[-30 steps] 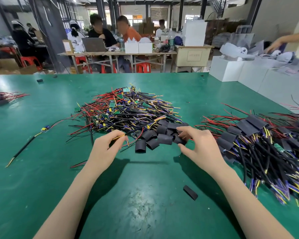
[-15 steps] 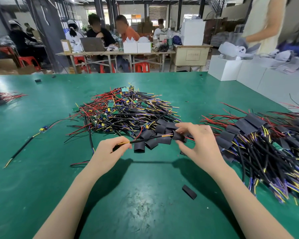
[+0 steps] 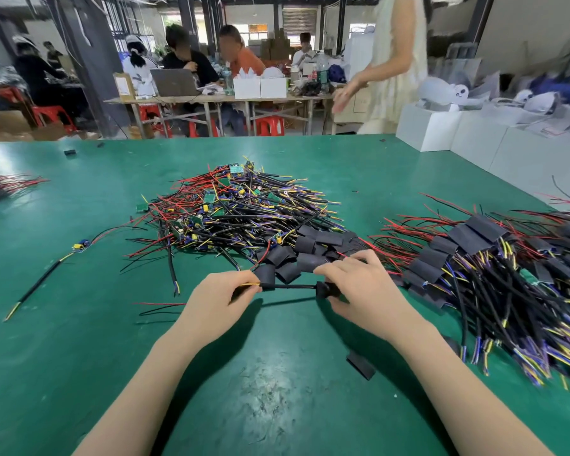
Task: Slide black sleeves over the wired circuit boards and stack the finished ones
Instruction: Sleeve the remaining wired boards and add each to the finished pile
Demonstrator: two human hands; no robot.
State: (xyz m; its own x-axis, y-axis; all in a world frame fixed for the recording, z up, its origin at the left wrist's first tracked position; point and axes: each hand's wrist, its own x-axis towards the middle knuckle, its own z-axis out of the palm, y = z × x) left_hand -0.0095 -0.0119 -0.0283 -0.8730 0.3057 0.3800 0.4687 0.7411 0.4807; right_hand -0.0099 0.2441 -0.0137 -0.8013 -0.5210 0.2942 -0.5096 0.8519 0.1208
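My left hand (image 3: 216, 301) pinches the yellow-tipped end of a black cable (image 3: 290, 286) stretched level between my hands. At the cable's other end my right hand (image 3: 362, 287) grips a black sleeve (image 3: 324, 289); the board under it is hidden. Just beyond my hands lie several loose black sleeves (image 3: 305, 255). Behind them is a heap of bare wired circuit boards (image 3: 231, 212) with red, black and yellow leads. At the right lies the stack of sleeved boards (image 3: 494, 268).
One flat black sleeve (image 3: 360, 365) lies on the green mat (image 3: 79, 340) near my right forearm. A single wired board (image 3: 79, 246) lies at the left. White boxes (image 3: 468, 139) line the far right edge. A person in a light dress walks behind the table.
Both hands drew back toward me from the sleeve pile, carrying the cable and sleeve. The cable now hangs taut between them. The person at the back right has walked left.
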